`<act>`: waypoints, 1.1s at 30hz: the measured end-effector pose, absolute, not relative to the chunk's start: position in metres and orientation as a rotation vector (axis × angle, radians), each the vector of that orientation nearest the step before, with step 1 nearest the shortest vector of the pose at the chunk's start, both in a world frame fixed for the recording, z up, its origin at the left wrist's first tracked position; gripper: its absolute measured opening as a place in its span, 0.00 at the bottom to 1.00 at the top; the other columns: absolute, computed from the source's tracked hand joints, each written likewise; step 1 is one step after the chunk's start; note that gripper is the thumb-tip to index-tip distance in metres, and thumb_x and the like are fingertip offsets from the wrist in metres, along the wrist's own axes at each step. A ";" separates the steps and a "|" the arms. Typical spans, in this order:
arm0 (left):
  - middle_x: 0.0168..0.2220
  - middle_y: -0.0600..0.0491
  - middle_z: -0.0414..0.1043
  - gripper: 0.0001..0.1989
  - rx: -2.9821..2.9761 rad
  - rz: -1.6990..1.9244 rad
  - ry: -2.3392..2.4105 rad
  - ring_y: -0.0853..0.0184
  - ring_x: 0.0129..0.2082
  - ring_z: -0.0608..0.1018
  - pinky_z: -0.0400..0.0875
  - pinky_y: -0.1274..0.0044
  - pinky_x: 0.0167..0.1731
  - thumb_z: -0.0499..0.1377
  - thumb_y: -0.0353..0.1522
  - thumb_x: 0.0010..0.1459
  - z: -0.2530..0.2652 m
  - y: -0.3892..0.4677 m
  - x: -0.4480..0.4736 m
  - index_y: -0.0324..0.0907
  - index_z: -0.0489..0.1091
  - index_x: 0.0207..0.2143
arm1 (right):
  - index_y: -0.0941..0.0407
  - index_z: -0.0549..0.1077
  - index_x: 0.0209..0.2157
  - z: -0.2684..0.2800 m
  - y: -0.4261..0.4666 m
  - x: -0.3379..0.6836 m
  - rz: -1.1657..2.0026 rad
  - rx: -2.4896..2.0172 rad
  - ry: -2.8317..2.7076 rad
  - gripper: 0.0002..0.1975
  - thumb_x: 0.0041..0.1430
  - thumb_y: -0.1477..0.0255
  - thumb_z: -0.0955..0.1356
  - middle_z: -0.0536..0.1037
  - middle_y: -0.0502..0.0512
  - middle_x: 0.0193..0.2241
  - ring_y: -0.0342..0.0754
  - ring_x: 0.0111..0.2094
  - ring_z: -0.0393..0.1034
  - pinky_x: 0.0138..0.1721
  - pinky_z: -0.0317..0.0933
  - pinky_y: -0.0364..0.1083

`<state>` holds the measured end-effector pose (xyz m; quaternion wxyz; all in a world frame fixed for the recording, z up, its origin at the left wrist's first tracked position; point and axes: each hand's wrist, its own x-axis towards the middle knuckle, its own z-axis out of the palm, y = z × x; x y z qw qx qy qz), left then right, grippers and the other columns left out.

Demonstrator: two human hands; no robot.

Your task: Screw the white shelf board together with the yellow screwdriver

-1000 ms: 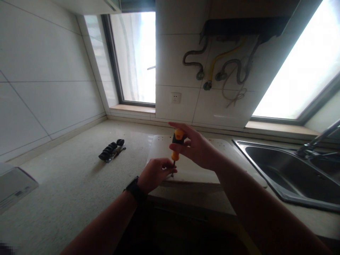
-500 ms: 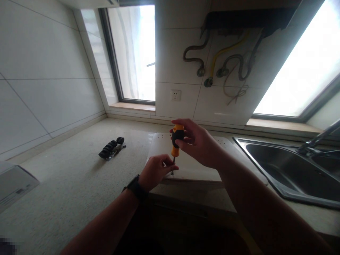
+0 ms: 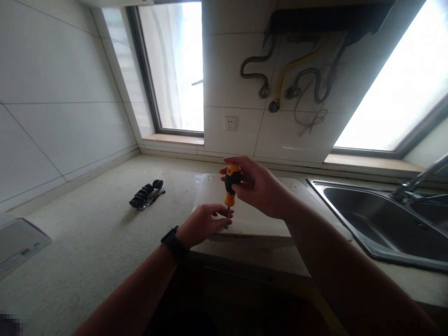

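Left hand [image 3: 206, 221]: fingertips pinched about screwdriver [image 3: 231, 184] shaft, likely steadying it. Right hand [image 3: 259, 184]: fingers wrapped round handle, tool near upright at pale panel [image 3: 261, 219]'s eight o'clock. Thence, black pieces [image 3: 140, 198] at ten, sink [image 3: 353, 214] at three.

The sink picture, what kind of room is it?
It looks like a kitchen: there's a steel sink with a tap, set into a long counter, and a tiled wall behind.
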<state>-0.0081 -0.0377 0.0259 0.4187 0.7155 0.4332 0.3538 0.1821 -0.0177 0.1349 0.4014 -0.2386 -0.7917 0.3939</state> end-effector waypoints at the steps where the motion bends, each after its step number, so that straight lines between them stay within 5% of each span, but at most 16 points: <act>1: 0.49 0.49 0.79 0.16 1.781 0.862 1.039 0.65 0.48 0.80 0.73 0.74 0.52 0.64 0.41 0.59 0.026 -0.037 -0.010 0.41 0.78 0.46 | 0.53 0.63 0.57 0.134 -0.016 0.182 1.040 -0.570 -1.987 0.27 0.56 0.77 0.68 0.75 0.61 0.54 0.51 0.53 0.74 0.51 0.72 0.52; 5: 0.45 0.50 0.81 0.15 1.804 0.857 1.028 0.65 0.46 0.81 0.73 0.73 0.53 0.63 0.41 0.60 0.023 -0.034 -0.012 0.41 0.79 0.44 | 0.53 0.63 0.56 0.133 -0.013 0.180 1.106 -0.522 -1.961 0.28 0.52 0.79 0.66 0.72 0.63 0.57 0.51 0.60 0.69 0.59 0.66 0.54; 10: 0.40 0.54 0.81 0.11 1.866 0.907 1.112 0.68 0.42 0.81 0.72 0.77 0.47 0.65 0.39 0.59 0.022 -0.034 -0.010 0.42 0.80 0.39 | 0.53 0.63 0.58 0.137 -0.016 0.178 1.056 -0.618 -1.995 0.27 0.57 0.74 0.67 0.70 0.62 0.58 0.53 0.57 0.70 0.56 0.68 0.55; 21: 0.35 0.55 0.79 0.14 1.931 0.953 1.234 0.73 0.33 0.76 0.68 0.80 0.37 0.67 0.43 0.56 0.016 -0.033 -0.007 0.42 0.77 0.33 | 0.52 0.65 0.60 0.137 -0.017 0.179 0.825 -0.787 -2.092 0.29 0.59 0.63 0.72 0.68 0.52 0.39 0.41 0.33 0.65 0.38 0.71 0.48; 33: 0.29 0.58 0.72 0.15 2.018 0.961 1.366 0.76 0.28 0.67 0.60 0.81 0.32 0.68 0.43 0.56 0.018 -0.034 -0.002 0.41 0.73 0.31 | 0.54 0.68 0.54 0.141 -0.013 0.187 0.833 -0.738 -2.025 0.23 0.56 0.73 0.71 0.76 0.58 0.48 0.48 0.43 0.75 0.45 0.73 0.53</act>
